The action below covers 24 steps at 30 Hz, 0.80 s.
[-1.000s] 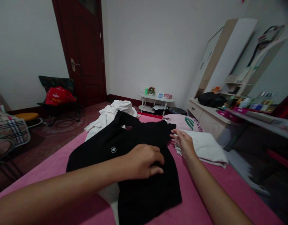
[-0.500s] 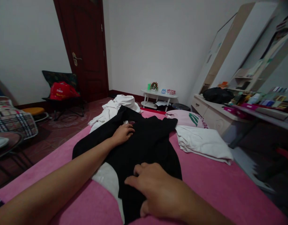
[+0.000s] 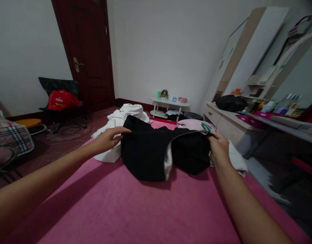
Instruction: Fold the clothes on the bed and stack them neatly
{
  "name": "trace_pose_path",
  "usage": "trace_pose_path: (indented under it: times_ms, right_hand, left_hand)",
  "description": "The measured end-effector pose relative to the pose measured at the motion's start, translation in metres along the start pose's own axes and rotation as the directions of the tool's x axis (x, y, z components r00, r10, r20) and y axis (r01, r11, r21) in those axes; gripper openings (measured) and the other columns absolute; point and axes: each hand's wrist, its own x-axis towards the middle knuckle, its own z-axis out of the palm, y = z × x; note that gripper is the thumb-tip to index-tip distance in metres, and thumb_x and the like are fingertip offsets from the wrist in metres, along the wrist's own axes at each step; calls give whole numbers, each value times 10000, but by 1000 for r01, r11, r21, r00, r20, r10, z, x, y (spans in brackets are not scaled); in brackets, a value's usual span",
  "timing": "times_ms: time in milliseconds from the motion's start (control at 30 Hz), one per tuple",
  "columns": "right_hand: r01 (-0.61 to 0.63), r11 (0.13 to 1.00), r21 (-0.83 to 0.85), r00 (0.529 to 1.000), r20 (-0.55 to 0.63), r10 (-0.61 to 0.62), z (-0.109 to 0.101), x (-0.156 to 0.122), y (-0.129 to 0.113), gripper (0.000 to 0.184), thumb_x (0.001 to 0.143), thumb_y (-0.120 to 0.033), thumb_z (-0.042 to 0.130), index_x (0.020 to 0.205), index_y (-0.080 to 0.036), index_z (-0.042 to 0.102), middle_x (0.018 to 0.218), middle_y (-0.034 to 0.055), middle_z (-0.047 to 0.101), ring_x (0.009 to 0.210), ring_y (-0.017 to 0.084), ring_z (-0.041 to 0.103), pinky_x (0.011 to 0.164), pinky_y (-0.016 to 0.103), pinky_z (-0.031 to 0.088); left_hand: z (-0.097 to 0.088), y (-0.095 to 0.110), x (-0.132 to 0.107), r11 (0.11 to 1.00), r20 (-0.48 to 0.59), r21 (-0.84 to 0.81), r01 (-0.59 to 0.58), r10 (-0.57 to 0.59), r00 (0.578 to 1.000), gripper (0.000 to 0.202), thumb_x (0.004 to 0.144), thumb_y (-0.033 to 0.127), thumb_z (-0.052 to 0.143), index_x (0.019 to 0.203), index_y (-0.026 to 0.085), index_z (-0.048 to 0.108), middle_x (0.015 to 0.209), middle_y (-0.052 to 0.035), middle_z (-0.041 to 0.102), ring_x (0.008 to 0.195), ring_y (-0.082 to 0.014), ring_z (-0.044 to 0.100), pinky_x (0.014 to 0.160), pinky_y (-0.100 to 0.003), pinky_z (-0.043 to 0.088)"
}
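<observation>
A black garment (image 3: 145, 152) with a white edge or underside is bunched up over the pink bed cover (image 3: 135, 210). My left hand (image 3: 112, 138) pinches its upper left corner between thumb and fingertips. At the opposite end, my right hand (image 3: 220, 147) grips the top right edge and holds that side raised. Between them the cloth sags, and a white strip shows at a fold near the middle. What kind of garment it is cannot be made out. Behind my left hand lies a heap of white cloth (image 3: 129, 113).
Folded white cloth (image 3: 237, 159) lies beyond my right hand, partly hidden. A pale pink item with a green logo (image 3: 206, 126) is at the bed's far end. Past it stands a small white table (image 3: 168, 101). A cluttered dresser (image 3: 222, 122) is on the right; a chair with a red bag (image 3: 61, 100) is left.
The black garment has gone from lying spread lengthwise to being lifted and folded away from me. My right hand moved forward and right onto its edge; my left hand shifted left to its corner.
</observation>
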Motion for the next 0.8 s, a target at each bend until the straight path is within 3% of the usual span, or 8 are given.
trace_pose_path:
  times_ms: [100,200,300,367,433,533,700,800]
  right_hand:
    - [-102,994,45,995,-8,103,-5,2,19,265,642,-333,598,867,-198,638,797,52,684,735,241,641,639,369,509]
    - [-169,986,-11,927,337,162,2,-13,17,371,652,-393,662,952,-175,647,875,62,704,807,246,660,737,382,522]
    - [5,994,-108,639,765,80,6,-28,6,604,667,-411,716,1204,-185,559,1160,80,646,1067,253,597,950,404,451]
    - [143,981,-129,450,892,51,6,-35,0,788,642,-379,752,1340,-190,439,1288,92,565,1179,250,523,1033,402,381]
    - [223,962,-159,378,924,65,4,-39,-3,915,597,-345,782,1393,-187,359,1331,106,519,1213,257,487,1054,403,352]
    - [272,935,-228,413,905,100,5,-44,1,951,530,-269,800,1371,-200,361,1267,89,550,1155,256,518,1012,397,381]
    - [224,906,-359,546,816,189,14,-48,7,665,537,-134,688,1171,-159,487,917,21,623,824,198,596,745,316,473]
    - [85,958,-274,490,848,199,10,-46,-12,504,559,-109,621,1053,-151,533,837,-4,615,740,165,579,662,270,461]
  left_hand:
    - [18,2,-10,994,50,91,-65,60,997,666,787,163,534,1421,259,355,1484,-103,346,1327,-264,378,1065,-436,354]
    - [43,18,-9,975,60,209,-79,68,996,882,723,148,604,1490,267,185,1571,-128,93,1415,-332,180,1096,-525,268]
    - [61,37,4,942,52,314,-115,104,993,963,651,89,611,1490,277,177,1579,-112,46,1436,-351,46,1115,-587,139]
    - [68,44,15,925,89,342,-166,144,986,959,606,70,602,1468,282,239,1574,-99,103,1436,-351,41,1118,-598,81]
    - [74,46,27,923,149,330,-197,156,977,871,584,55,573,1405,253,359,1503,-109,304,1413,-339,177,1121,-590,71]
    - [81,48,39,953,245,260,-155,90,965,624,577,24,502,1176,196,548,1168,-91,614,1180,-273,523,1090,-490,257]
    - [72,76,34,999,337,49,5,-22,941,291,680,80,453,886,207,614,794,-30,668,797,-216,651,688,-278,445]
    - [53,106,17,985,443,-166,47,32,896,216,655,73,451,759,194,596,702,-1,632,691,-173,622,606,-233,407]
